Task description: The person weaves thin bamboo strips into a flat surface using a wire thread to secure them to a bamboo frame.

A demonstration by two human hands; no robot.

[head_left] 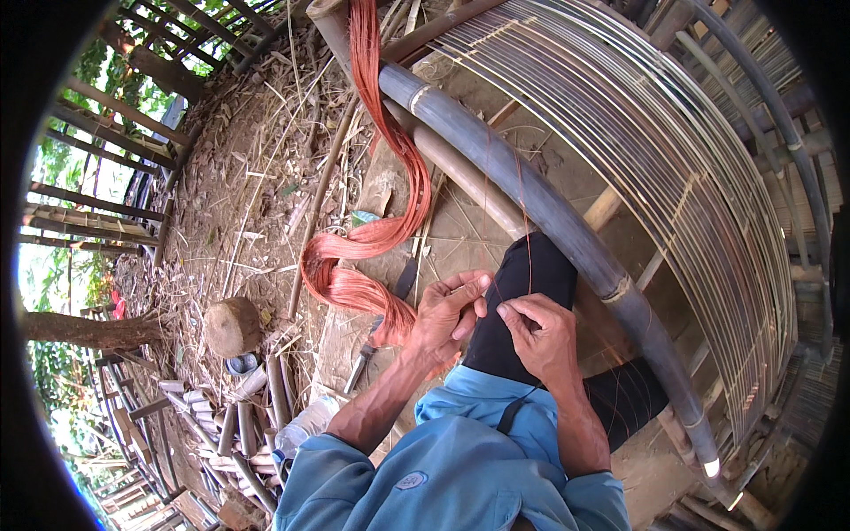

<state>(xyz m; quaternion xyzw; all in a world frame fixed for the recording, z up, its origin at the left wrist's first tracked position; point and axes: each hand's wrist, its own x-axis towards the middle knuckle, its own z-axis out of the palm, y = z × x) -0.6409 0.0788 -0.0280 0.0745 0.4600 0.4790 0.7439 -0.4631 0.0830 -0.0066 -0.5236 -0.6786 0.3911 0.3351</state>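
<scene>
My left hand [447,311] and my right hand [540,334] meet over my knee in dark trousers [529,274]. Each pinches a thin orange strand [529,239] that runs up toward a thick grey bamboo pole [549,212]. A long hank of orange fibre [372,239] hangs from the top of the frame and coils on the ground just left of my left hand. Behind the pole stands a curved screen of thin bamboo slats [673,159].
A knife [381,336] lies on the ground beside the fibre coil. A round wooden stump [232,326] and cut bamboo tubes [239,425] lie at lower left. Dry leaves cover the dirt floor [257,177]; a bamboo fence [97,177] runs along the left.
</scene>
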